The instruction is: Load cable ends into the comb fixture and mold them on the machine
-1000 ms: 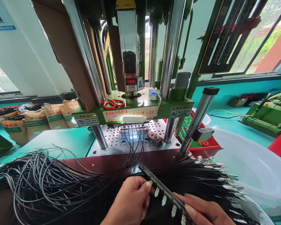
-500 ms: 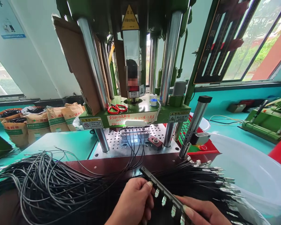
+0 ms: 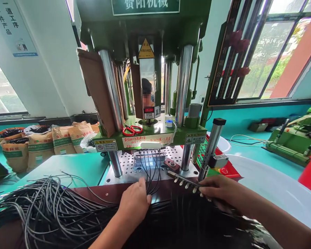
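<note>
My left hand [image 3: 134, 202] is curled at the lower bend of several black cables [image 3: 150, 173], its thumb against them; part of its grip is hidden. These cables hang from a metal mold [image 3: 149, 159] on the perforated press plate [image 3: 125, 162]. My right hand [image 3: 215, 190] pinches the near end of a dark bar [image 3: 182, 178], with a row of small metal connectors along its lower edge. The bar lies tilted in front of a dark red block with a round knob [image 3: 171, 165].
A bundle of black cables [image 3: 49, 207] covers the table's left side. Upright press columns [image 3: 115, 164] flank the mold, under a green crosspiece [image 3: 176, 135] holding red scissors [image 3: 132, 130]. A metal post [image 3: 214, 141] and a white tub [image 3: 264, 180] stand right.
My left hand has left the bar and moved forward to the hanging cables. My right hand has carried the bar forward, near the post. The view has tilted up.
</note>
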Demonstrator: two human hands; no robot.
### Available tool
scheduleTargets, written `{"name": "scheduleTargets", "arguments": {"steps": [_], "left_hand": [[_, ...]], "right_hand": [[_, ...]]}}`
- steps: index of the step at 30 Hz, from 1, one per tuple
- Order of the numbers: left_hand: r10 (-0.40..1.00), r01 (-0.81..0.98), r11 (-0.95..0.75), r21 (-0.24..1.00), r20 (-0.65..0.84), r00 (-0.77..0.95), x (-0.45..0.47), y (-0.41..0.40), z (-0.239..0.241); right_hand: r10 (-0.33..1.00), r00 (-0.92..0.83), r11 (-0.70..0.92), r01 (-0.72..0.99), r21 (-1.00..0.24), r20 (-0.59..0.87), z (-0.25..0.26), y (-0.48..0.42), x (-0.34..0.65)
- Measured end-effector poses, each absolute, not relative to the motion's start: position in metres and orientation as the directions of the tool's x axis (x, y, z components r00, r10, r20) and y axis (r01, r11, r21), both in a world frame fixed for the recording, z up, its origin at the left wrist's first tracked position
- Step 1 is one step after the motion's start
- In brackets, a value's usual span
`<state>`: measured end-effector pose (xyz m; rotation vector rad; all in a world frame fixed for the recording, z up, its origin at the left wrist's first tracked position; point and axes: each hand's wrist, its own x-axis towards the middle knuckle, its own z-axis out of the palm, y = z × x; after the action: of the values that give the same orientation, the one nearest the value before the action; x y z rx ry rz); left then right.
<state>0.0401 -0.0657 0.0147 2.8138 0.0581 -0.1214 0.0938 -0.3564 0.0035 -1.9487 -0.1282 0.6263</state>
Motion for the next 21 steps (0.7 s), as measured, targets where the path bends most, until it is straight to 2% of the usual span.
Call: {"name": "scheduleTargets", "arguments": {"steps": [3, 5, 7, 10, 15, 19, 21], "left_hand": [[0.032, 0.05, -0.92, 0.388, -0.053, 0.998, 0.04, -0.057, 0.016], [0.035, 0.046, -0.88, 0.472, -0.032, 0.999, 0.038, -0.051, 0.021], [0.038, 0.046, -0.836, 0.547, -0.026, 0.999, 0.037, -0.046, 0.026], [0.033, 0.056, -0.806, 0.59, -0.05, 0.998, 0.036, -0.041, 0.031], [-0.026, 0.037, -0.811, 0.584, -0.099, 0.995, 0.035, -0.042, 0.034], [-0.081, -0.005, -0.827, 0.562, -0.111, 0.99, 0.047, -0.04, 0.038], [-0.037, 0.027, -0.766, 0.642, -0.086, 0.996, 0.062, -0.037, 0.037]], "right_hand": [[0.426, 0.84, -0.523, -0.075, -0.849, -0.337, 0.005, -0.343, 0.116], [0.524, 0.795, -0.538, 0.032, -0.842, -0.304, 0.004, -0.335, 0.128], [0.644, 0.716, -0.513, 0.144, -0.846, -0.268, 0.002, -0.326, 0.139], [0.77, 0.602, -0.464, 0.299, -0.834, -0.213, 0.0, -0.308, 0.157], [0.828, 0.533, -0.459, 0.471, -0.754, -0.171, -0.014, -0.276, 0.18], [0.821, 0.549, -0.481, 0.514, -0.71, -0.158, -0.029, -0.268, 0.184], [0.792, 0.597, -0.504, 0.517, -0.692, -0.131, -0.03, -0.267, 0.187]]}}
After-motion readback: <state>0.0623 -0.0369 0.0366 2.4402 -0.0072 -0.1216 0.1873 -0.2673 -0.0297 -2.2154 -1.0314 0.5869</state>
